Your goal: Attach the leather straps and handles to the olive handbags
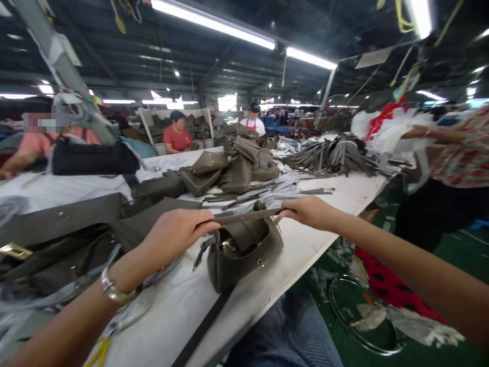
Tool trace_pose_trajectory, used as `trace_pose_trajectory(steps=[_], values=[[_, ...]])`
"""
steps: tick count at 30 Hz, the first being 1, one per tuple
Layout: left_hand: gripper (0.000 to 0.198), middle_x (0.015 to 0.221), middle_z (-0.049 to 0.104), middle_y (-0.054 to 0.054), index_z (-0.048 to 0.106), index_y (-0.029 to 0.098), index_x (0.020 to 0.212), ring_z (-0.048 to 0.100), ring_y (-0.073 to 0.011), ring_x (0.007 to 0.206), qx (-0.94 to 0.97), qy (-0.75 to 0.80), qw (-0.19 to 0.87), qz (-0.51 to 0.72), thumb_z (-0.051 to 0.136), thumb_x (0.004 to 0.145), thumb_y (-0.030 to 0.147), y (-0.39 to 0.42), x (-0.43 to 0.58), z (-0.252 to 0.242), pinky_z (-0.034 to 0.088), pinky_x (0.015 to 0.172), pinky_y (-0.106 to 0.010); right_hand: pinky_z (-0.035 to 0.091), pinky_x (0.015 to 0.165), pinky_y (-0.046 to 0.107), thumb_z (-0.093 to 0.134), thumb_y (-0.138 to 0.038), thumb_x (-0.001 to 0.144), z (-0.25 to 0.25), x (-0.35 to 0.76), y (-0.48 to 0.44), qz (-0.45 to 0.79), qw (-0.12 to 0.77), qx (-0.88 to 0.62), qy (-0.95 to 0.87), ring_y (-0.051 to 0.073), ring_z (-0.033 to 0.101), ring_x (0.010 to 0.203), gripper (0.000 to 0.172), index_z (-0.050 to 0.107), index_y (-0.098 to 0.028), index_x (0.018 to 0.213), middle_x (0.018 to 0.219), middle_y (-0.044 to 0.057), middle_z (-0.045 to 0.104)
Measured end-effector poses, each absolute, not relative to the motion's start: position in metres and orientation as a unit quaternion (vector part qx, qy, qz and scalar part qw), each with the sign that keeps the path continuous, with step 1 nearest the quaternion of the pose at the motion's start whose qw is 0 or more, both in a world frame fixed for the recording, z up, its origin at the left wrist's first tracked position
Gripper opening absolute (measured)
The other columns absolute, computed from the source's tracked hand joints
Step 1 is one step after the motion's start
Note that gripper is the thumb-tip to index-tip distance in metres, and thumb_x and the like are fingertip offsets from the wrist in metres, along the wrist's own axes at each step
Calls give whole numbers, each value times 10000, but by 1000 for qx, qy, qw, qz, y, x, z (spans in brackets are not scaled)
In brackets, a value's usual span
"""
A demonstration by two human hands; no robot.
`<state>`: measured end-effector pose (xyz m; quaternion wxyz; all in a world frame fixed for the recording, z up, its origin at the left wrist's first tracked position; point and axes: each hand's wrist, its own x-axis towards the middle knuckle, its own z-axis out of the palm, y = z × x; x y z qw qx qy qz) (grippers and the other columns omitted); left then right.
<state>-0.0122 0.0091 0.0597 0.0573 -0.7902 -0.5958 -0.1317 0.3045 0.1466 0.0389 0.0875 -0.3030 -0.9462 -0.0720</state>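
A dark olive strap (248, 216) is stretched between my two hands, above an open handbag of the same colour. My left hand (178, 229) pinches one end between thumb and fingers, with a metal bracelet on that wrist. The other end is gripped by my right hand (307, 211). Below the strap, the handbag (244, 260) stands upright on the white table (171, 316), its mouth gaping and gold-coloured hardware showing on its front and inside. Another strap (208, 323) runs from under the bag toward the table's near edge.
More olive bags (57, 239) lie at the left, and a pile of bags (237, 163) sits behind. A heap of loose straps (336, 155) covers the far right. Yellow-handled scissors (100, 351) lie at lower left. Other people work around the table, one close at right.
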Motion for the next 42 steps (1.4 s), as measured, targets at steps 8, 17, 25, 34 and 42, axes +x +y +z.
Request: trace_pose_trajectory(steps=[8,17,25,34,42], values=[[267,856,727,-12,702,204,941,653,-147,774,-811,-504,29,-296,520,958,398,12,21,89,438,702,-230,391,620,257,477,-458,977,85,236,87,118,201,-183,-955,171,644,691,316,682,-224,1035,778,19,719],[536,1328,633,-87,593,227,1314,578,-267,1236,-631,-635,-223,-386,690,825,421,-25,-50,-60,428,1080,-414,408,563,257,464,-527,958,63,258,126,339,254,-261,-867,136,537,584,385,613,-193,839,654,9,603],[398,1080,739,-111,693,146,1139,716,-230,847,-509,-671,-312,-440,695,800,355,-43,-51,-120,586,800,-371,371,527,251,434,-555,962,46,242,118,339,188,-229,-893,119,479,543,453,612,-189,764,633,-3,561],[436,937,690,-50,648,157,1145,651,-171,862,-428,-593,-188,-656,757,774,358,-35,-39,-63,526,820,-287,393,539,258,422,-560,961,29,224,105,396,117,-212,-886,131,531,566,483,619,-179,740,642,11,587],[325,1183,668,-91,648,162,1160,623,-190,1054,-480,-475,-239,-698,638,880,326,-3,3,-27,479,945,-297,281,460,247,424,-622,935,20,218,109,471,122,-228,-843,101,411,455,519,637,-162,821,549,-38,462]])
